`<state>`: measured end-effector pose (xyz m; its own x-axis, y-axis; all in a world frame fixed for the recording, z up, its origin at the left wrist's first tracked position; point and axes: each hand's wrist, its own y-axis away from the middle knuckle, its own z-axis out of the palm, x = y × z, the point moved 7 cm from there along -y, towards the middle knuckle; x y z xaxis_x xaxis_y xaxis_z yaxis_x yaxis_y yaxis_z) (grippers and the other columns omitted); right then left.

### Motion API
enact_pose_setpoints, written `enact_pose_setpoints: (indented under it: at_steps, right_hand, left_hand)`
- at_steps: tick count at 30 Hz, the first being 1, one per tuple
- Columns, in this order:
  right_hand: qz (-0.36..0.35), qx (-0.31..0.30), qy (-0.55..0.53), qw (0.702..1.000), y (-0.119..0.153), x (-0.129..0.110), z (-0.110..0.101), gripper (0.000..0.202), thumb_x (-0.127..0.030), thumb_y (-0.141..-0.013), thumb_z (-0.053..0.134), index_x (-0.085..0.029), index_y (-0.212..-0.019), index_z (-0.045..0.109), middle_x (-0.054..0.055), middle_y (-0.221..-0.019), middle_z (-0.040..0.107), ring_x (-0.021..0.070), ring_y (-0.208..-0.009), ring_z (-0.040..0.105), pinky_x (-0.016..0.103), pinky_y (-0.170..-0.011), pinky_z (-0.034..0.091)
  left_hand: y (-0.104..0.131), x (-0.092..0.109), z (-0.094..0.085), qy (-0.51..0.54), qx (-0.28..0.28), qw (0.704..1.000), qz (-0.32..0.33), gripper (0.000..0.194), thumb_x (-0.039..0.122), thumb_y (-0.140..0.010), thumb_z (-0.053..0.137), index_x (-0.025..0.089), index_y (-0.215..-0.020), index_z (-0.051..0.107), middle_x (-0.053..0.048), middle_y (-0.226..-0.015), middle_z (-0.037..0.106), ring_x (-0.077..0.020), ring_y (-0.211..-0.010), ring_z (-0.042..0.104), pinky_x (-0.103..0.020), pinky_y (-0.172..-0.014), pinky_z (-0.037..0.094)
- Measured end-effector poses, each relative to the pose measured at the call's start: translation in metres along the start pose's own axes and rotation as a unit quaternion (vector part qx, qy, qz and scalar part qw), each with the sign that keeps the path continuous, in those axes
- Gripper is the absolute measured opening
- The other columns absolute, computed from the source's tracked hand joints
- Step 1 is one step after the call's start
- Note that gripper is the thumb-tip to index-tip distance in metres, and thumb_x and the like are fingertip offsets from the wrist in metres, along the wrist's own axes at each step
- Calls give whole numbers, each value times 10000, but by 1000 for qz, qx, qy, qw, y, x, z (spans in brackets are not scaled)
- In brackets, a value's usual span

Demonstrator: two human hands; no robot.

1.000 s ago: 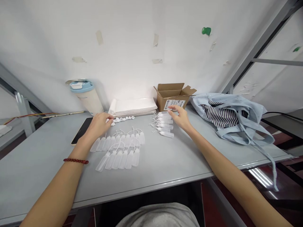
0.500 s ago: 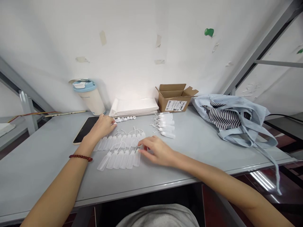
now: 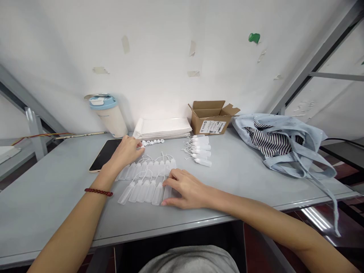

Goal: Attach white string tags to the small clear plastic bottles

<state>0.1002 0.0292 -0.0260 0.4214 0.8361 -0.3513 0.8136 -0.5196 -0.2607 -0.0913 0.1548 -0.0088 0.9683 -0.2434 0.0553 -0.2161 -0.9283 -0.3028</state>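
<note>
My left hand (image 3: 128, 151) is closed at the near end of a row of small white caps (image 3: 155, 142), its fingertips pinched on a white cap. My right hand (image 3: 189, 189) spans the end bottle of the front row, a small translucent squeeze bottle (image 3: 167, 192). Its fingers are by the bottle's neck and its thumb by the base; the hand partly hides it. More such bottles (image 3: 140, 191), with thin white cap straps, lie to its left. Behind them lies a second row of strapped bottles (image 3: 155, 168).
Several capped bottles (image 3: 202, 146) lie in a stack before an open cardboard box (image 3: 210, 123). Nearby are white padded envelopes (image 3: 163, 128), a phone (image 3: 105, 155), a blue-lidded tumbler (image 3: 112, 117) and a light blue cloth bag (image 3: 280, 138). The grey table (image 3: 57, 212) meets a wall.
My right hand has moved down toward the near edge, from the neck of the end bottle to spanning its length. My left hand has shifted slightly right along the caps.
</note>
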Motion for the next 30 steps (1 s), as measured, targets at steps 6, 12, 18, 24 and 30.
enact_pose_setpoints:
  at_steps: [6, 12, 18, 24, 30]
  right_hand:
    - [17, -1, -11, 1000, 3, 2, -8, 537, -574, -804, 586, -149, -1133, 578, 108, -976, 553, 208, -844, 528, 360, -792, 452]
    - [112, -28, 1, 993, 2, 11, -5, 767, -695, -689, 621, -69, -1128, 563, 156, -992, 633, 277, -875, 594, 408, -802, 465]
    - [108, -23, 65, 992, 2, 9, 7, 726, -721, -684, 597, -76, -1017, 585, 166, -955, 643, 305, -873, 612, 415, -769, 468]
    - [108, 17, 28, 994, 3, 11, -4, 562, -587, -737, 628, -113, -1030, 552, 110, -864, 649, 233, -737, 608, 338, -649, 454]
    - [102, 142, -135, 975, 7, 26, -37, 575, -362, -778, 654, -190, -1262, 396, 25, -862, 607, 139, -682, 576, 262, -602, 468]
  left_hand:
    - [3, 4, -6, 17, 22, 1000, -2, 220, 335, -754, 488, 200, -751, 662, -110, -829, 685, -317, -904, 549, -408, -824, 441]
    - [4, 9, -9, 17, 25, 1000, 7, 220, 320, -757, 487, 192, -756, 665, -111, -825, 681, -317, -896, 549, -416, -819, 446]
    - [6, 16, -14, 32, 18, 999, 1, 222, 312, -759, 481, 175, -744, 656, -126, -853, 693, -326, -906, 535, -432, -801, 453]
    - [8, 29, -26, 147, 22, 988, -29, 229, 376, -758, 512, 185, -740, 638, -83, -832, 706, -279, -885, 586, -380, -765, 469]
    - [23, 57, -42, 398, -27, 910, -109, 222, 410, -753, 595, 192, -760, 636, -18, -738, 703, -177, -651, 608, -281, -572, 464]
